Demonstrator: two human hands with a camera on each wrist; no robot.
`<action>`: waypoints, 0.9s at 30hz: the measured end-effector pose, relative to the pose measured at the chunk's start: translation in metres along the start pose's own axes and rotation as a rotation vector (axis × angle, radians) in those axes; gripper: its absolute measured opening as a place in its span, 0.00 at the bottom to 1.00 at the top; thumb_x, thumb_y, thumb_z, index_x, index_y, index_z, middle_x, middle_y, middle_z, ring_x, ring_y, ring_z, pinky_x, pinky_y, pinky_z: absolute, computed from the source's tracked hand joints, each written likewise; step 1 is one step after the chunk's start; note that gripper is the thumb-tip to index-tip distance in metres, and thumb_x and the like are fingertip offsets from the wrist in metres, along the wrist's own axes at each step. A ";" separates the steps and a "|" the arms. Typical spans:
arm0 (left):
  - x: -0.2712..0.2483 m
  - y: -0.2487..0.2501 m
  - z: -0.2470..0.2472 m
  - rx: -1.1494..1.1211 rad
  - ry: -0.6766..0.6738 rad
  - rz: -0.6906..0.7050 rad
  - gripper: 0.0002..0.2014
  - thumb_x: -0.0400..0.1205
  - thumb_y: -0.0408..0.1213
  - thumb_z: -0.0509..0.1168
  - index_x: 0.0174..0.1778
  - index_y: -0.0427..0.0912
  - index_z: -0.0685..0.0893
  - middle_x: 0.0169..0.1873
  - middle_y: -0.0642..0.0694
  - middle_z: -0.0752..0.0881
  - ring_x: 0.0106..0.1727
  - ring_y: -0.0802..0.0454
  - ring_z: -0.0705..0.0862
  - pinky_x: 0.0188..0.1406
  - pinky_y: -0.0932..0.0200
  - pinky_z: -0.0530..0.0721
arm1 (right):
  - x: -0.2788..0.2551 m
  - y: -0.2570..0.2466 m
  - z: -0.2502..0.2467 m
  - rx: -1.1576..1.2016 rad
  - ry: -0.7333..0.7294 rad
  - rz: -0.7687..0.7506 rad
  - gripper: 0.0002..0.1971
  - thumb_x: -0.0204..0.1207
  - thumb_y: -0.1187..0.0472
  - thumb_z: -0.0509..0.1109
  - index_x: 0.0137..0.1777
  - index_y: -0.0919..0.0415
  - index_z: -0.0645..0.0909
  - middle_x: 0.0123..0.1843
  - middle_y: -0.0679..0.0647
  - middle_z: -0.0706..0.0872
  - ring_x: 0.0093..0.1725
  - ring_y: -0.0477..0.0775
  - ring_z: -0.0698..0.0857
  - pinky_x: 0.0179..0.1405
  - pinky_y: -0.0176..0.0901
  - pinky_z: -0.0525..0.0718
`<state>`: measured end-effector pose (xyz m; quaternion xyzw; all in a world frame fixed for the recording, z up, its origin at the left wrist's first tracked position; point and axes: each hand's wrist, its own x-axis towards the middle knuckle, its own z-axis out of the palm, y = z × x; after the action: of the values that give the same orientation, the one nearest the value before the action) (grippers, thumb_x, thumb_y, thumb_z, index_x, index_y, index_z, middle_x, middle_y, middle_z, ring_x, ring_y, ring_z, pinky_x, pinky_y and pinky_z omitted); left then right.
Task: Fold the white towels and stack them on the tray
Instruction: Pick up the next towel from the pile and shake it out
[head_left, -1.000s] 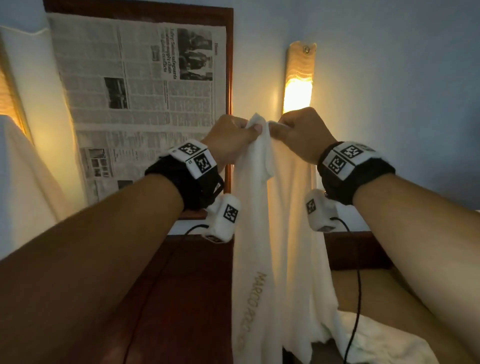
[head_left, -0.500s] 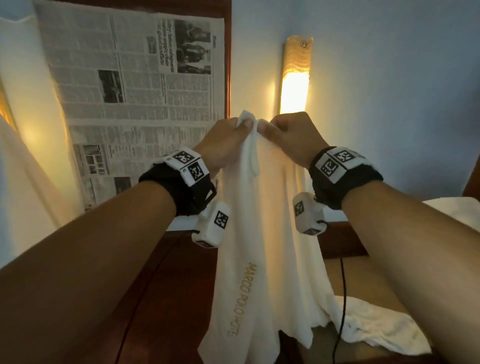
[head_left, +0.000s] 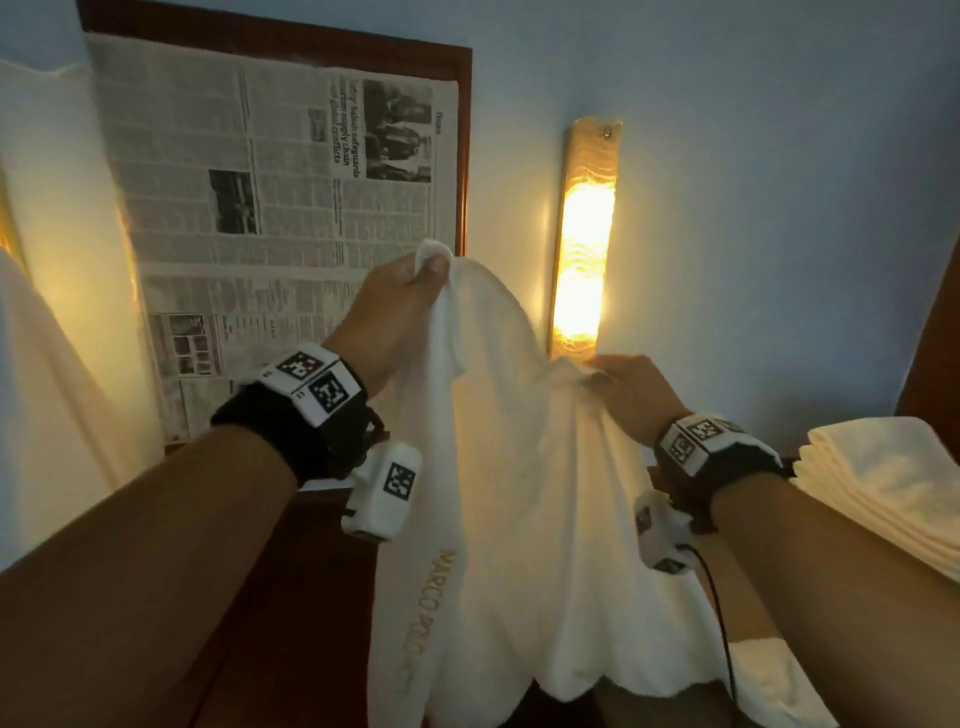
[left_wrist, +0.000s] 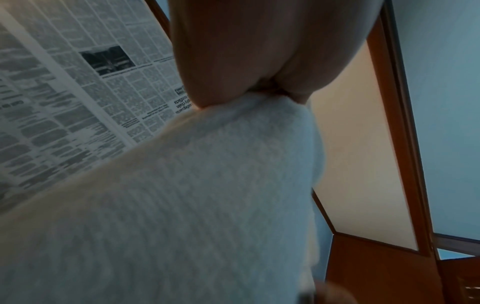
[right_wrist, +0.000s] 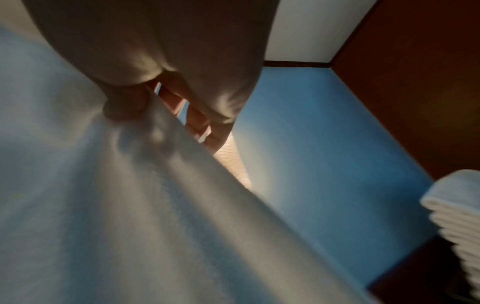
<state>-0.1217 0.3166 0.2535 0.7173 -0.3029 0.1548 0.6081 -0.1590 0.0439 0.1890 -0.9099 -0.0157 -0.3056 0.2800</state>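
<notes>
From the head view, a white terry towel (head_left: 519, 467) is held up in the air before a blue wall. Its top corner is pinched between thumb and curled fingers of the left hand (head_left: 400, 306), which is raised higher; a point further along the upper edge is gripped by the right hand (head_left: 631, 387), set lower and well apart from the left. The cloth sags in a soft curve between the two grips and hangs in loose folds, with gold embroidered lettering seen down its left border. A stack of folded white towels (head_left: 883, 493), layered with rounded edges, is seen at the right. A newspaper sheet (head_left: 270, 208) is fixed inside a dark wooden frame on the wall, and a tall narrow wall lamp (head_left: 584, 244) with a rippled shade glows amber beside it.

In the left wrist view, the towel's looped, nubby pile (left_wrist: 194, 195) is shown close up, its corner bunched and clamped between the fingertips (left_wrist: 207, 90), with newsprint behind.

In the right wrist view, smooth blurred drapes of towel (right_wrist: 130, 195) are seen radiating from the thumb (right_wrist: 124, 107) pressed into the cloth, the fingers curled behind it. The folded stack (right_wrist: 457, 216) appears at the right edge as ribbed layers.
</notes>
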 end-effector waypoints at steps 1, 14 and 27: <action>-0.003 -0.003 0.004 -0.026 -0.015 -0.012 0.16 0.91 0.51 0.57 0.48 0.49 0.86 0.47 0.43 0.89 0.47 0.49 0.88 0.50 0.52 0.85 | 0.005 -0.017 0.002 0.022 0.004 -0.058 0.11 0.84 0.63 0.64 0.46 0.62 0.88 0.44 0.52 0.88 0.42 0.45 0.83 0.48 0.43 0.77; -0.019 -0.037 0.014 -0.315 -0.224 -0.162 0.19 0.88 0.54 0.59 0.62 0.45 0.87 0.59 0.41 0.90 0.63 0.44 0.88 0.73 0.39 0.80 | 0.026 -0.122 0.014 0.012 0.105 -0.211 0.14 0.81 0.54 0.71 0.36 0.61 0.83 0.29 0.49 0.80 0.30 0.43 0.76 0.33 0.30 0.73; -0.014 -0.031 -0.019 -0.144 -0.087 -0.093 0.17 0.90 0.53 0.57 0.52 0.50 0.89 0.52 0.43 0.91 0.57 0.45 0.90 0.67 0.38 0.84 | -0.037 -0.061 0.062 0.001 -0.170 0.126 0.18 0.80 0.51 0.71 0.44 0.69 0.86 0.43 0.68 0.88 0.39 0.58 0.86 0.48 0.57 0.85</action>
<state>-0.1106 0.3413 0.2253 0.6912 -0.3055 0.0731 0.6508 -0.1672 0.1324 0.1583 -0.9316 0.0178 -0.2090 0.2968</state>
